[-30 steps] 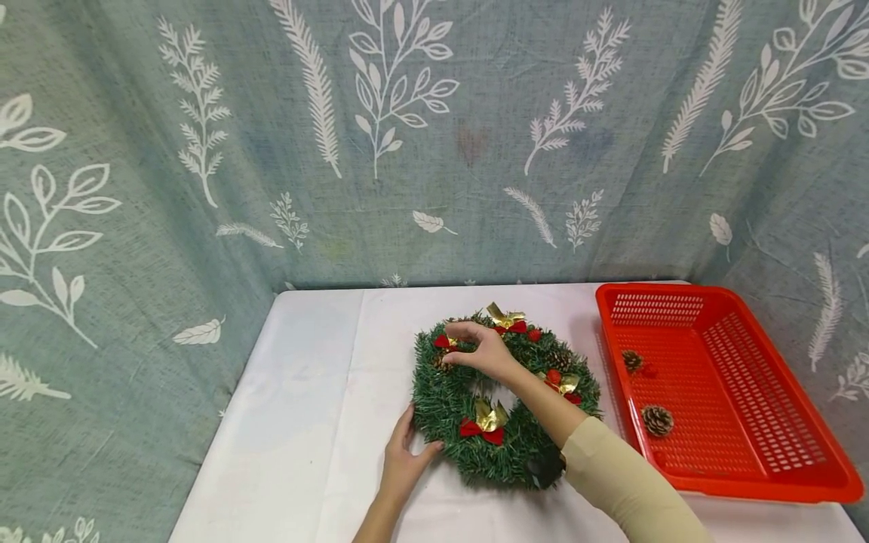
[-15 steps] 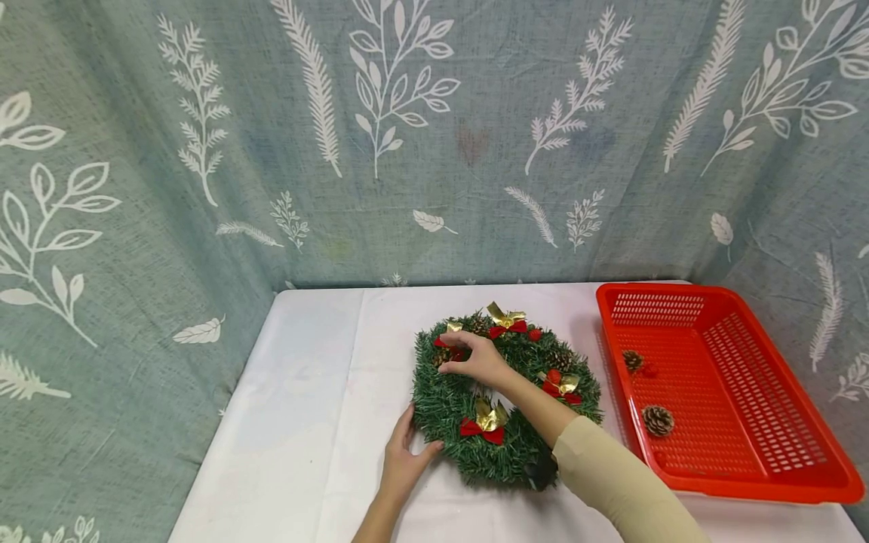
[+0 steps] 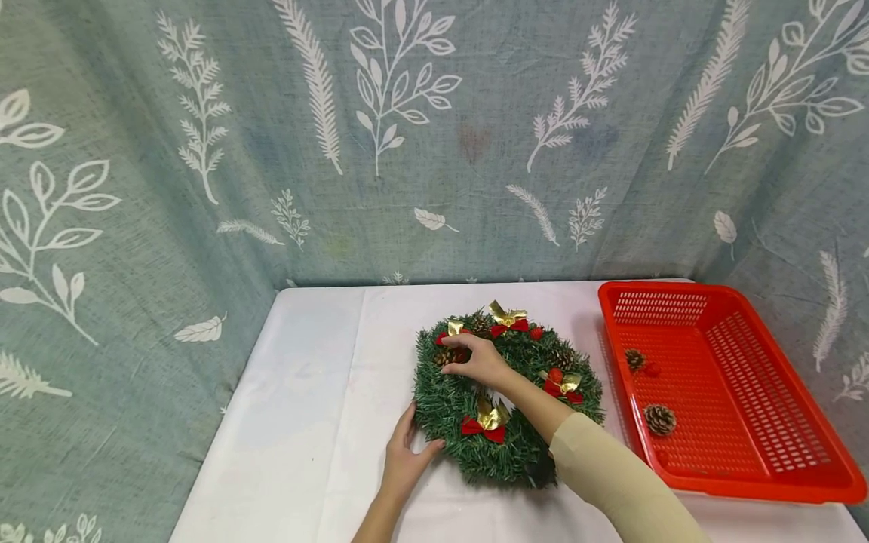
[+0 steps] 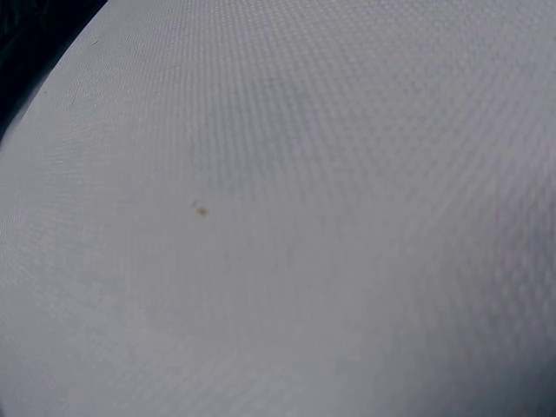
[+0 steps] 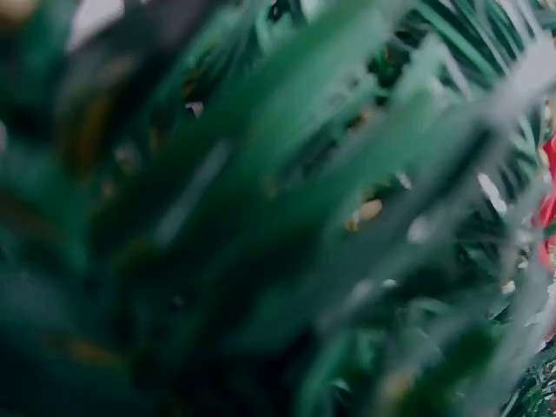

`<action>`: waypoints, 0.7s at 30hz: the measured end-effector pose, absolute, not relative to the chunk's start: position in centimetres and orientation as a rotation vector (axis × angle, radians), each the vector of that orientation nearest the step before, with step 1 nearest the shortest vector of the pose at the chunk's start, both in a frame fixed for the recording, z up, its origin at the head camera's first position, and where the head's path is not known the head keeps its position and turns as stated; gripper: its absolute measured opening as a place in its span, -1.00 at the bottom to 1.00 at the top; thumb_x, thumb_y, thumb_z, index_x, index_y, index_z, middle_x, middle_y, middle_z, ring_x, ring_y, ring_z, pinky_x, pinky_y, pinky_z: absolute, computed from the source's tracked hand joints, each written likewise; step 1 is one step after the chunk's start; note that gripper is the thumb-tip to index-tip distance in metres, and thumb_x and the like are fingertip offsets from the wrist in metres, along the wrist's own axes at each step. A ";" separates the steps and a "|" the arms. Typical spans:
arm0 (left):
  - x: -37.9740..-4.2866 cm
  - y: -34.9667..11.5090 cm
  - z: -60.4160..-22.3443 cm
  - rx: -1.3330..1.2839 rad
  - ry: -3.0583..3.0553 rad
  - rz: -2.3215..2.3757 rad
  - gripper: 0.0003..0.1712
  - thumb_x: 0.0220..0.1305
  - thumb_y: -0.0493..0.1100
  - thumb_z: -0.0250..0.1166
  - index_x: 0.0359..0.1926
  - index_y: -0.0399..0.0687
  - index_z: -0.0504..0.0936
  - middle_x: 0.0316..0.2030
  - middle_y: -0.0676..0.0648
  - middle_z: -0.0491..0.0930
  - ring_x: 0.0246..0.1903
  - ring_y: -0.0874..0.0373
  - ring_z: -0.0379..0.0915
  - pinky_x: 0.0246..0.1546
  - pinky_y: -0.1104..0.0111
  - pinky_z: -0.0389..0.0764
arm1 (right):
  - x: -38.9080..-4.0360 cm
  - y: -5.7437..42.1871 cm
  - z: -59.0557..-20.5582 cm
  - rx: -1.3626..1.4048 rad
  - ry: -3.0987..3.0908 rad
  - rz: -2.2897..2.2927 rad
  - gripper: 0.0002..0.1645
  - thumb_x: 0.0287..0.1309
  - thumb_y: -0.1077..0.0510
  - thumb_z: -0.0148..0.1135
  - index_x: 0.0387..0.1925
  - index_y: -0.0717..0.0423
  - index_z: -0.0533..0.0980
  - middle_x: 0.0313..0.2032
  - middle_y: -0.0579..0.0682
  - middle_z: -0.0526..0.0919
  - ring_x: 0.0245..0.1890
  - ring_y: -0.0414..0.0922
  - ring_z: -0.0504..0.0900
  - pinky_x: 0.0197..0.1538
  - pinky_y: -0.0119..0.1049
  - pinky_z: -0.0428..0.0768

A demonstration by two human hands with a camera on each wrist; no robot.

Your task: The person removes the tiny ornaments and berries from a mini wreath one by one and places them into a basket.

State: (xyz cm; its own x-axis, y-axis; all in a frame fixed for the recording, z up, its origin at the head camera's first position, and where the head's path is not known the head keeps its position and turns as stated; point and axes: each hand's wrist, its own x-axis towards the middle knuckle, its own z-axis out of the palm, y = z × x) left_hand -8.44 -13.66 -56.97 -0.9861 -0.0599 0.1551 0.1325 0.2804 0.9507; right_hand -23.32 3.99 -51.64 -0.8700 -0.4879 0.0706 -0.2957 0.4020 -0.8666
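Observation:
A green wreath (image 3: 444, 422) with red and gold bows (image 3: 484, 427), pine cones and red balls lies flat on the white table. At its upper left, my right hand (image 3: 483, 363) curves thumb and fingers around a pine cone (image 3: 449, 357) among the needles; part of the cone is hidden. My left hand (image 3: 402, 461) rests at the wreath's lower left edge, thumb and fingers spread and touching it. Blurred green needles (image 5: 261, 200) fill the right wrist view, with a bit of red at its right side. Only white cloth (image 4: 287, 261) shows in the left wrist view.
To the right stands a red plastic basket (image 3: 808, 407) with perforated walls, holding pine cones (image 3: 659, 420) and small red balls (image 3: 652, 369). A leaf-patterned curtain (image 3: 475, 249) hangs behind and at both sides of the table (image 3: 305, 392).
My right hand has come slightly down and toward me, settling at the pine cone on the wreath. The left hand stays in place.

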 end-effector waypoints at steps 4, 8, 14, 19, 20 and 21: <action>-8.2 -13.5 -55.7 -0.062 -2.386 -1.817 -0.04 -0.03 -0.31 0.46 0.32 -0.53 0.14 0.31 -0.45 0.17 0.31 -0.24 0.11 0.31 0.17 0.24 | -23.5 4.0 -52.0 -0.744 2.509 -1.393 -0.36 0.00 0.12 0.43 0.16 0.12 0.47 0.12 0.06 0.54 0.11 0.02 0.51 0.12 -0.03 0.59; -8.2 -13.4 -55.5 -0.054 -2.381 -1.822 -0.05 -0.03 -0.31 0.46 0.31 -0.52 0.15 0.31 -0.44 0.17 0.31 -0.24 0.11 0.31 0.19 0.24 | -23.6 4.1 -52.2 -0.868 2.602 -1.269 -0.37 0.02 0.18 0.41 0.17 0.15 0.46 0.11 0.10 0.54 0.11 0.05 0.50 0.11 -0.02 0.60; -8.1 -13.4 -55.7 -0.068 -2.380 -1.790 -0.06 -0.03 -0.31 0.46 0.31 -0.52 0.16 0.30 -0.45 0.19 0.30 -0.24 0.13 0.30 0.16 0.25 | -23.4 4.0 -52.3 -1.016 2.676 -1.160 -0.38 0.03 0.26 0.39 0.17 0.19 0.45 0.11 0.12 0.53 0.14 0.08 0.46 0.14 0.02 0.56; -8.2 -13.4 -55.9 -0.080 -2.382 -1.777 -0.06 -0.03 -0.31 0.46 0.30 -0.53 0.16 0.30 -0.44 0.19 0.30 -0.24 0.13 0.30 0.14 0.26 | -23.5 4.0 -52.4 -1.013 2.682 -1.164 -0.41 0.02 0.26 0.40 0.14 0.17 0.47 0.09 0.11 0.55 0.13 0.08 0.46 0.12 0.02 0.58; -8.2 -13.4 -56.0 -0.084 -2.378 -1.771 -0.06 -0.04 -0.32 0.47 0.30 -0.53 0.16 0.29 -0.45 0.20 0.29 -0.25 0.13 0.29 0.13 0.26 | -23.5 4.0 -52.4 -1.005 2.683 -1.163 -0.42 0.02 0.25 0.40 0.13 0.16 0.48 0.08 0.10 0.56 0.12 0.08 0.47 0.12 0.02 0.58; -8.3 -13.4 -56.1 -0.092 -2.377 -1.759 -0.06 -0.04 -0.32 0.47 0.30 -0.54 0.17 0.29 -0.45 0.20 0.28 -0.27 0.14 0.28 0.13 0.27 | -23.5 4.0 -52.3 -1.000 2.684 -1.165 -0.43 0.02 0.25 0.40 0.12 0.15 0.49 0.07 0.10 0.56 0.12 0.08 0.47 0.11 0.02 0.59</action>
